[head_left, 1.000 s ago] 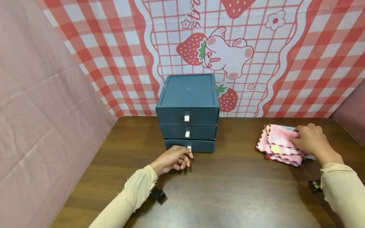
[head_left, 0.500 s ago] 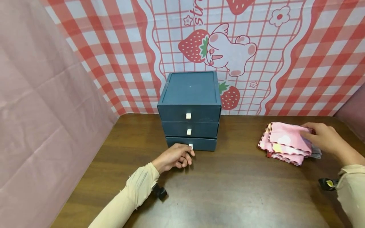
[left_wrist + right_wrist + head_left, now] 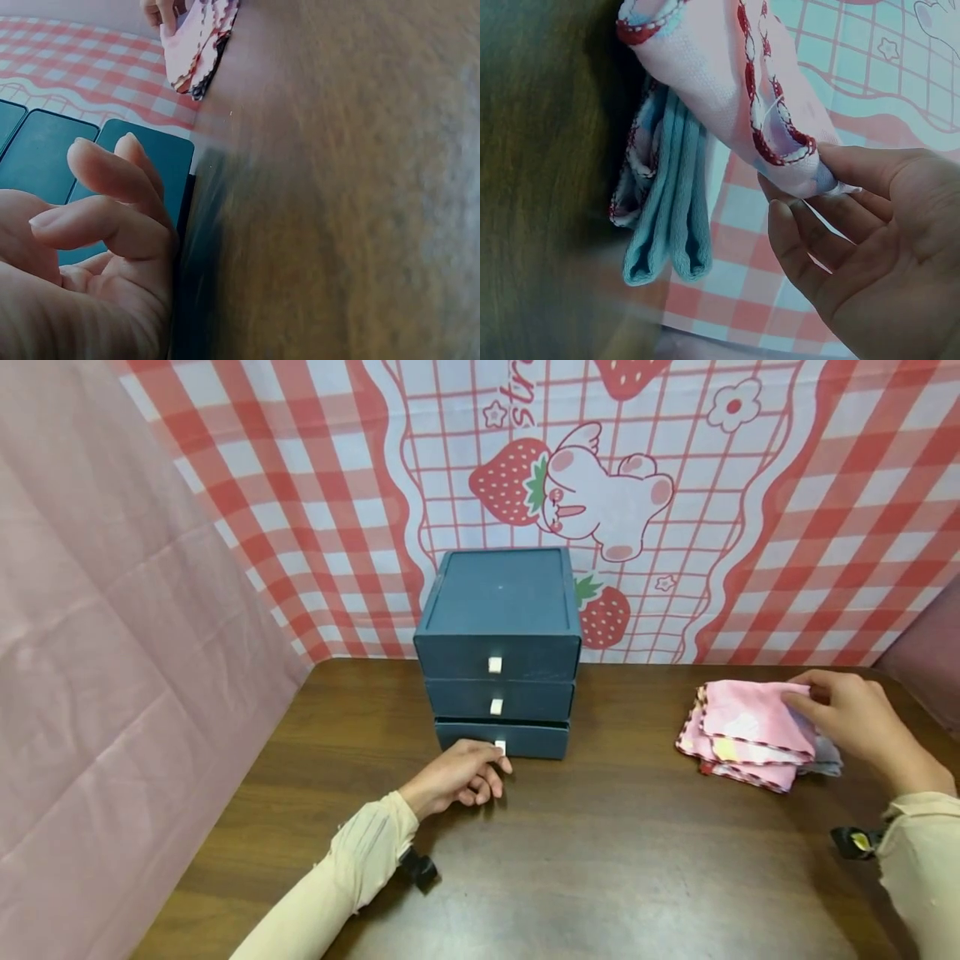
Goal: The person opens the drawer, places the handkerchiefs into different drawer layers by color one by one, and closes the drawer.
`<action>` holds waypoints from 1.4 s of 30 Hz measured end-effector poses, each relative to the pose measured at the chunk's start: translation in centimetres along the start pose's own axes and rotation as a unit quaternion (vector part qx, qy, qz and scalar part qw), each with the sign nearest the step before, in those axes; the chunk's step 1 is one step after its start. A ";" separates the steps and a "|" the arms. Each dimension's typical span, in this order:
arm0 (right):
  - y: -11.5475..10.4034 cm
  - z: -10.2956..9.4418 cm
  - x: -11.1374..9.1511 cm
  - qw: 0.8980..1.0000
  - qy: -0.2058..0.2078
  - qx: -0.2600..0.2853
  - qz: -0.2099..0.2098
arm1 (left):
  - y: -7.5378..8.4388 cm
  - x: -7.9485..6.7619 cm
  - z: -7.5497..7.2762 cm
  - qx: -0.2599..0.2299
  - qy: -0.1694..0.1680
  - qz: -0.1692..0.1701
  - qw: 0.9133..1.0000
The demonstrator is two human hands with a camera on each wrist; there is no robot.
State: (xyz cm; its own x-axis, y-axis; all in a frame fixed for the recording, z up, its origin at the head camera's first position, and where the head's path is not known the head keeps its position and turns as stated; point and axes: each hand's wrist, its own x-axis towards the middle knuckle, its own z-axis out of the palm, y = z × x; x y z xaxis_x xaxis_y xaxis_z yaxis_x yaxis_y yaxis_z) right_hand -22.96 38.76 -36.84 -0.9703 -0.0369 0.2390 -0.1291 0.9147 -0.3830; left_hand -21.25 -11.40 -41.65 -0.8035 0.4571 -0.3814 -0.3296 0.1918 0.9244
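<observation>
A dark blue three-drawer box (image 3: 498, 589) stands against the back of the table. At its bottom drawer (image 3: 536, 743), my left hand (image 3: 459, 777) pinches the small white knob (image 3: 500, 747); a thin dark gap shows above this drawer. In the left wrist view the curled fingers (image 3: 124, 176) hide the knob. On the right lies a stack of folded cloths. My right hand (image 3: 862, 722) pinches the right edge of the top pink cloth (image 3: 753, 710) between thumb and fingertips, and that edge is raised. Below it, a folded grey-green cloth (image 3: 682, 195) shows its layered end.
Brown wooden table (image 3: 622, 843) carries the box and the stack. Behind them hangs a red-and-white checked curtain (image 3: 337, 518) with strawberry prints; a plain pink sheet (image 3: 112, 635) borders the left. Black wrist cameras (image 3: 418, 868) sit under both sleeves.
My right hand has drawn back from over the stack to its right edge, then shifted slightly left with the pink cloth's edge. My left hand stays at the knob. The head view has tilted a little.
</observation>
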 end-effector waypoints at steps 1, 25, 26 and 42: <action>-0.1 0.0 0.0 1.000 0.001 0.002 -0.002 | 0.0 0.0 0.0 0.000 0.000 0.001 1.000; -3.2 -1.0 -0.3 0.994 0.067 -0.035 -0.078 | -0.2 -0.6 0.4 0.002 -0.013 0.013 1.000; -3.4 -1.0 -0.4 0.993 0.067 -0.036 -0.086 | -0.2 -0.6 0.3 0.002 -0.012 0.014 1.000; -6.4 -0.7 -1.6 0.979 0.124 -0.047 -0.156 | -0.5 -0.9 0.5 -0.002 -0.004 0.020 1.000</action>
State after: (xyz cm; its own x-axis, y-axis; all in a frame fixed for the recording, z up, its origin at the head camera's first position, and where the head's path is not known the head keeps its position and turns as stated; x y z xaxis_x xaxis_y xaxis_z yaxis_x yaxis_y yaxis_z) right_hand -20.43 33.27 -34.15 -0.8056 -0.2330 0.5446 -0.3813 0.9076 -0.1756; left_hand -20.09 -11.49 -41.74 -0.8117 0.4721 -0.3441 -0.2990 0.1703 0.9389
